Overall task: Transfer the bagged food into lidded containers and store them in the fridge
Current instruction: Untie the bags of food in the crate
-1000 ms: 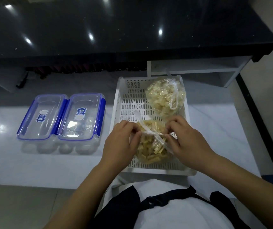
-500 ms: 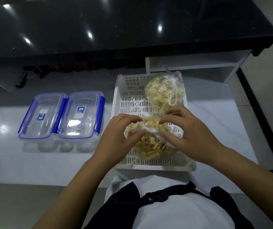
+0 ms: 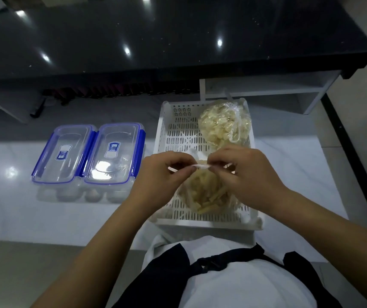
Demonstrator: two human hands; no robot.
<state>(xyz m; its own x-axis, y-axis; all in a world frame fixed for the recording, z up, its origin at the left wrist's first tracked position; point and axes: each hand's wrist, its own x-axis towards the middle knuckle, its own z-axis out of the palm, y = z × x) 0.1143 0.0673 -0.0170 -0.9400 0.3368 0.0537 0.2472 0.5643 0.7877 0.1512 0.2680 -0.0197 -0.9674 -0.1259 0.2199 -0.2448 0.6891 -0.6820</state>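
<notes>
A clear bag of yellow food strips (image 3: 207, 192) lies at the near end of a white perforated tray (image 3: 178, 138). My left hand (image 3: 162, 176) and my right hand (image 3: 247, 174) both pinch the bag's twisted plastic top, which stretches between my fingertips above the bag. A second clear bag of pale food chunks (image 3: 222, 123), tied shut, lies at the tray's far right. Two clear lidded containers with blue clips stand side by side left of the tray, the left one (image 3: 63, 152) and the right one (image 3: 114, 152), both with lids on.
Everything rests on a glossy white counter (image 3: 11, 196). A raised black counter (image 3: 178, 36) runs across the back, with a white shelf opening (image 3: 267, 87) under it at the right. A dark object (image 3: 38, 107) lies at the back left.
My hands rose from the bag's knot and drew apart a little, pulling the twisted top of the near bag taut between the fingertips. The bag stays in the tray.
</notes>
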